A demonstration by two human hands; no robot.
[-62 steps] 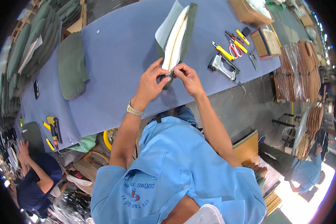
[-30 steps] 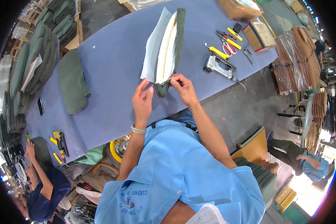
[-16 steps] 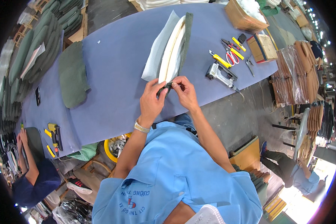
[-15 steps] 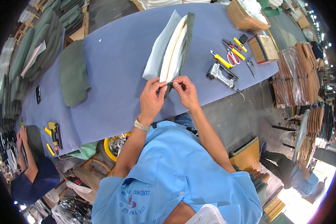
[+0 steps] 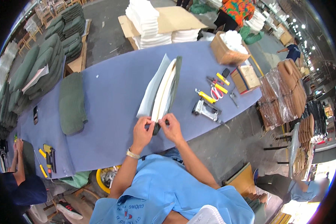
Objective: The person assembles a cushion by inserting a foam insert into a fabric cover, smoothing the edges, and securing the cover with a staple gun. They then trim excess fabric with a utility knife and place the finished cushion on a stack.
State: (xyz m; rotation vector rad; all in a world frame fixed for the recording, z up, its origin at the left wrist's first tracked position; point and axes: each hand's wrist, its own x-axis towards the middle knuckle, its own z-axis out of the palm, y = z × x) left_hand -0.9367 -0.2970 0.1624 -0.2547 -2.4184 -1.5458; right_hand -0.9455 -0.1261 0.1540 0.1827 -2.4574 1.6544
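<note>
A long pad (image 5: 163, 91) stands on its edge on the blue-covered table, its white side strip facing up. A pale fabric flap (image 5: 150, 93) spreads along its left, and dark green fabric (image 5: 177, 74) runs along its right. My left hand (image 5: 142, 131), a metal watch on its wrist, pinches the pad's near end. Beside it my right hand (image 5: 170, 128) is closed on the green fabric at that same end, thumb and fingers together. The fingers partly hide the folded corner between both hands.
Right on the table (image 5: 112, 123) lie a staple gun (image 5: 207, 110), red-handled pliers (image 5: 216, 91), yellow cutters and two cardboard boxes (image 5: 227, 56). A green cushion piece (image 5: 72, 104), a phone (image 5: 35, 115) and another staple gun (image 5: 49, 158) lie left. A co-worker's hands (image 5: 18, 146) are at far left.
My view has tilted up, so the table appears lower and more of the far floor shows. Both hands stay at the pad's near end, with the fingers slightly shifted.
</note>
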